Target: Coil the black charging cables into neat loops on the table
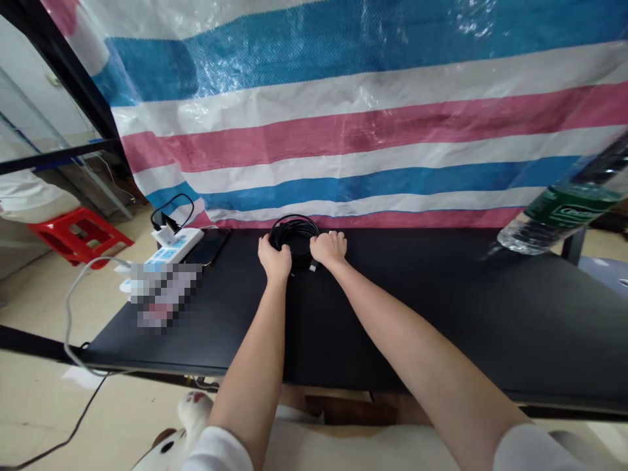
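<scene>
A coiled black cable rests on the black desk, near the striped sheet at the back. My left hand is closed around the left side of the coil. On the opposite side my right hand grips the coil, its fingers curled over. A pale metal plug pokes out below the right hand, on the desk side nearer to me. The undersides of both hands' fingers are hidden.
A white power strip with plugs and a dark phone lie at the left. A large water bottle leans at the right. Behind hangs a striped plastic sheet. A red stool stands on the floor.
</scene>
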Available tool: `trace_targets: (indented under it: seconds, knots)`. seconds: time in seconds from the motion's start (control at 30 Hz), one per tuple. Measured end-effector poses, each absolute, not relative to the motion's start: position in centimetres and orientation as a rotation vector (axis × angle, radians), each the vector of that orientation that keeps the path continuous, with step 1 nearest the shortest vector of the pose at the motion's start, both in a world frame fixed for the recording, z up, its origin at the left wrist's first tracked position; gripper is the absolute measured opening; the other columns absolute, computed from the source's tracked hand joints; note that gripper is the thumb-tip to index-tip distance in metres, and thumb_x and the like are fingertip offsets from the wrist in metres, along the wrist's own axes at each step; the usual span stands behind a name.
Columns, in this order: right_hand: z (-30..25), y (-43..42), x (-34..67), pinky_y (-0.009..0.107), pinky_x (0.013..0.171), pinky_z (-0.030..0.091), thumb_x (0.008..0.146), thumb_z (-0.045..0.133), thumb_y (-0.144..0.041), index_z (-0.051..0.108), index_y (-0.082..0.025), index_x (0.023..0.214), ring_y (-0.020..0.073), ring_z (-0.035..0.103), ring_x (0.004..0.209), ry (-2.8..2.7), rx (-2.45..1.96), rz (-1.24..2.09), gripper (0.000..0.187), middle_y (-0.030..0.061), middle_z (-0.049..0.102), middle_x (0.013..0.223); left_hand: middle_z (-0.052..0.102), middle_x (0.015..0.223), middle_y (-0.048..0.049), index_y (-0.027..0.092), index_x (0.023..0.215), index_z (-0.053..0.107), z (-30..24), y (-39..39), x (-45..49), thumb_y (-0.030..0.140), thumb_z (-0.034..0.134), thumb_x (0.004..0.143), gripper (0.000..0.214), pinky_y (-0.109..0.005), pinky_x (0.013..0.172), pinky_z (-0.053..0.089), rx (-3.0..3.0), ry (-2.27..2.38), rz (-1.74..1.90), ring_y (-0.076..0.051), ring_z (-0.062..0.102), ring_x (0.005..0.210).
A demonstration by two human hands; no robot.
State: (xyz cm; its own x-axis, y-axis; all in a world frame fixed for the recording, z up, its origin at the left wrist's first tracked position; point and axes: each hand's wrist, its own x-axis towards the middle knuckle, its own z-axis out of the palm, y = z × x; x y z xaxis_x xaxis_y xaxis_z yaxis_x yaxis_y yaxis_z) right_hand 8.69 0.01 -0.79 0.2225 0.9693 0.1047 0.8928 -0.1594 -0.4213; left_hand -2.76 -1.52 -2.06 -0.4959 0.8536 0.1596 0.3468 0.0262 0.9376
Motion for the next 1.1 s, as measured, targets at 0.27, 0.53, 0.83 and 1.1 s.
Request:
trace_targets:
  seconds: [0.27, 0.53, 0.83, 1.1]
  knots:
    - [-1.9, -0.8, 9.6, 0.046, 0.103, 0.032, 0.094, 0.040, -0.028, 0.068, -0.021, 0.111, 0.0291, 0.044, 0.128, -2.200, -1.593, 0.059, 0.033, 0.0146, 0.056, 0.135, 0.062, 0.122, -0.0204, 0.018, 0.100, 0.065, -2.7, -2.0, -2.1, 0.010, 0.050, 0.077, 0.028, -0.053, 0.101, 0.039, 1.359, 2.084, 1.292, -0.038, 0.055, 0.120]
    - [-1.4, -2.5, 10.7, 0.050, 0.105, 0.028, 0.086, 0.055, -0.055, 0.067, -0.018, 0.111, 0.0300, 0.050, 0.116, -2.565, -1.563, 0.090, 0.046, 0.0152, 0.064, 0.114, 0.061, 0.112, -0.0157, 0.018, 0.095, 0.061, -1.0, -2.6, -3.2, 0.018, 0.050, 0.082, 0.017, -0.039, 0.094, 0.045, 1.056, 2.122, 1.434, -0.029, 0.060, 0.110]
    - [-3.0, -6.6, 19.6, 0.053, 0.099, 0.032, 0.085, 0.051, -0.056, 0.068, -0.023, 0.096, 0.0295, 0.053, 0.105, -2.447, -1.615, -0.065, 0.039, 0.0114, 0.066, 0.100, 0.061, 0.099, -0.0095, 0.022, 0.074, 0.055, -0.8, -3.1, -3.2, 0.015, 0.052, 0.078, 0.009, -0.036, 0.089, 0.046, 1.047, 2.102, 1.401, -0.024, 0.062, 0.097]
    - [-3.5, -7.7, 28.9, 0.057, 0.100, 0.033, 0.081, 0.053, -0.051, 0.067, -0.023, 0.088, 0.0317, 0.058, 0.104, -2.346, -1.680, -0.107, 0.032, 0.0127, 0.068, 0.100, 0.058, 0.101, -0.0109, 0.022, 0.070, 0.055, -0.6, -3.6, -2.2, 0.014, 0.055, 0.076, 0.011, -0.039, 0.087, 0.045, 1.153, 2.094, 1.301, -0.027, 0.061, 0.098]
